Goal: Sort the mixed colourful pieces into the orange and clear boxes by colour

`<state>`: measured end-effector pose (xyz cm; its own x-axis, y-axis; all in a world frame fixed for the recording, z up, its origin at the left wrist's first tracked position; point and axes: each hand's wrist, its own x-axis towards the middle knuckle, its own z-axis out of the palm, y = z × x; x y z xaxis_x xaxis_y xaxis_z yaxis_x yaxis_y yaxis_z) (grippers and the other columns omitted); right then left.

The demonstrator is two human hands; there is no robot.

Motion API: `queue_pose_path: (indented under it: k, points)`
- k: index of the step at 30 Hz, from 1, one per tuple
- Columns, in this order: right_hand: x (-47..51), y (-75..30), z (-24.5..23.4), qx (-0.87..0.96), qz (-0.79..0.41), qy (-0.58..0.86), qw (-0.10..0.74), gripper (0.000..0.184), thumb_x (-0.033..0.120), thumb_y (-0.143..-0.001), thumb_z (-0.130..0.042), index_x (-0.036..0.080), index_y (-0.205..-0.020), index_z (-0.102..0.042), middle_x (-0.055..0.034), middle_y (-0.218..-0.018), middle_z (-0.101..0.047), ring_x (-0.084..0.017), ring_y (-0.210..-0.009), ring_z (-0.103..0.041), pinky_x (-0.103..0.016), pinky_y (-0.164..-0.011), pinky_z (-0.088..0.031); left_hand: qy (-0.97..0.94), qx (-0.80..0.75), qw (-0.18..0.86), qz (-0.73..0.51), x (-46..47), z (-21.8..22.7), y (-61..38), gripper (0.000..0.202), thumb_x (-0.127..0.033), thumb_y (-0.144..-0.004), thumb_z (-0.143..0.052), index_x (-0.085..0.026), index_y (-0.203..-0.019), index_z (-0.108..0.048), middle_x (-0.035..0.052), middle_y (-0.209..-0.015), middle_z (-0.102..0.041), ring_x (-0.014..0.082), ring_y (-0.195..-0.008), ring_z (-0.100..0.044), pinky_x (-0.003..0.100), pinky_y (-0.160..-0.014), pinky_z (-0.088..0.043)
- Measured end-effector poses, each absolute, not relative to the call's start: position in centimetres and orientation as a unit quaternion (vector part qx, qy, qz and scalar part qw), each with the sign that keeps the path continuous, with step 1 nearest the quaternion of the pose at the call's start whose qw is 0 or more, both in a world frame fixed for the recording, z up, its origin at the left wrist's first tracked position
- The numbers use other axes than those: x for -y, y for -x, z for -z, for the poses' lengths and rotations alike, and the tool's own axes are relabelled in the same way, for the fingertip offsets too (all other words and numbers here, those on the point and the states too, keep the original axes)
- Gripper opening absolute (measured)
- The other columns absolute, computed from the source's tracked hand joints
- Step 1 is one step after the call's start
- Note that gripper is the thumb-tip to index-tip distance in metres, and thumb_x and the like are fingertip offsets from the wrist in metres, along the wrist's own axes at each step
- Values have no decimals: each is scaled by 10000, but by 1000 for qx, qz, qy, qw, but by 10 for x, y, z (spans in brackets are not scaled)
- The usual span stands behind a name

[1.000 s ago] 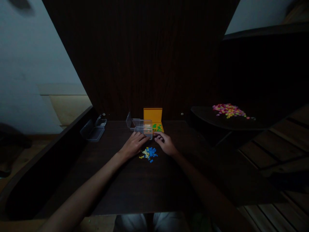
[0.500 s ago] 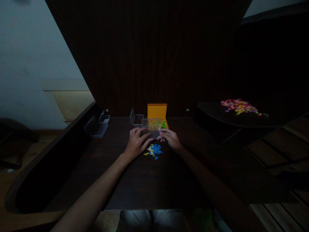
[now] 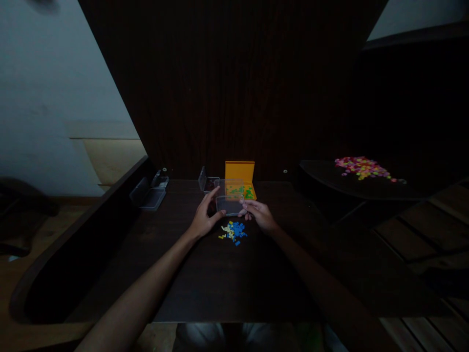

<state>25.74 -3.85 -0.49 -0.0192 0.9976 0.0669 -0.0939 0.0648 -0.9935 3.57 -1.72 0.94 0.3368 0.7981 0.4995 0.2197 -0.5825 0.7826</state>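
Note:
A clear plastic box (image 3: 227,207) with its lid raised is held just above the dark table. My right hand (image 3: 259,214) pinches the box's right edge between thumb and fingers. At the left side, my left hand (image 3: 203,217) has its thumb and fingers spread; the thumb tip is at the box's near left corner, and whether it bears any weight is unclear. Nearer to me lies a loose pile of small blue pieces (image 3: 239,230) and pale yellow pieces (image 3: 227,229). Behind the box stands an open orange case (image 3: 239,170) with green pieces in it.
A clear box with dark contents (image 3: 210,184) sits behind my left hand. Open clear boxes (image 3: 153,199) stand by the raised left side panel (image 3: 78,239). A heap of pink, red and yellow pieces (image 3: 362,167) lies on a shelf at right.
My left hand has drawn back left from over the clear box, and its fingers have spread, uncovering the box. My right hand keeps its pinch on the box's edge. The view has tilted slightly.

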Motion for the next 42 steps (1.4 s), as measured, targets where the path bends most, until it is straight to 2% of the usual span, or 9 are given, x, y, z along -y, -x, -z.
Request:
queue_pose_path:
  k: [4,7,11,16,19,23,27,30,42]
  points:
    - [39,-255,5,515,-504,458,520,484,530,-696,-717,138,-978,-680,-58,-663,-724,-115,-474,-528,-243,-464,-365,-718,-314,424,-455,15,-5,-36,764,-319,-801,-699,-243,-1477,-351,101,-1228,-601,218,-979,-612,353,-842,-508]
    - [38,-253,7,534,-486,465,512,502,562,-719,-689,146,-999,-675,-61,-678,-721,-120,-496,-526,-243,-464,-370,-672,-283,501,-465,14,-4,-38,819,-260,-756,-722,-241,-1479,-338,93,-1182,-608,151,-816,-631,287,-733,-525]
    - [39,-254,11,555,-455,469,514,481,576,-766,-620,158,-1000,-668,-56,-717,-699,-127,-549,-529,-242,-467,-376,-624,-283,513,-517,10,-5,-38,789,-219,-714,-719,-244,-1436,-401,105,-1223,-583,115,-755,-627,246,-668,-527]
    - [49,-265,3,690,-408,439,405,328,292,-703,-711,167,-1005,-693,-55,-908,-664,-124,-692,-556,-232,-559,-414,-591,-317,487,-559,5,-6,-33,754,-190,-723,-692,-238,-1424,-418,97,-1205,-604,93,-734,-621,261,-740,-545]
    - [54,-271,-5,759,-368,407,351,391,131,-677,-646,177,-1061,-701,-54,-980,-638,-129,-756,-566,-228,-601,-429,-598,-324,482,-553,5,-5,-33,750,-181,-728,-681,-240,-1427,-417,97,-1200,-608,97,-730,-624,281,-753,-555]
    - [57,-274,-12,805,-340,373,311,451,61,-692,-560,195,-1097,-705,-71,-1068,-641,-167,-893,-598,-265,-708,-472,-611,-324,475,-544,3,-2,-33,747,-178,-736,-660,-255,-1435,-408,98,-1208,-601,104,-732,-625,297,-736,-564]
    - [58,-273,-15,831,-306,372,278,486,58,-685,-595,221,-1131,-698,-70,-1098,-660,-214,-1028,-590,-345,-867,-482,-620,-319,475,-537,0,1,-33,757,-180,-742,-656,-259,-1446,-390,107,-1225,-592,117,-749,-629,309,-725,-567]
    - [60,-273,-18,841,-290,376,259,495,69,-680,-637,228,-1145,-696,-67,-1113,-655,-226,-1055,-585,-388,-953,-452,-623,-317,474,-536,-1,2,-32,762,-168,-737,-658,-262,-1445,-392,107,-1231,-589,118,-754,-629,306,-724,-567]
    - [67,-271,-21,858,-272,389,198,424,250,-825,-687,202,-1244,-644,-86,-1134,-558,-211,-1061,-551,-369,-958,-447,-630,-307,481,-527,1,0,-32,749,-174,-746,-649,-256,-1444,-390,105,-1207,-586,121,-741,-609,308,-710,-562]
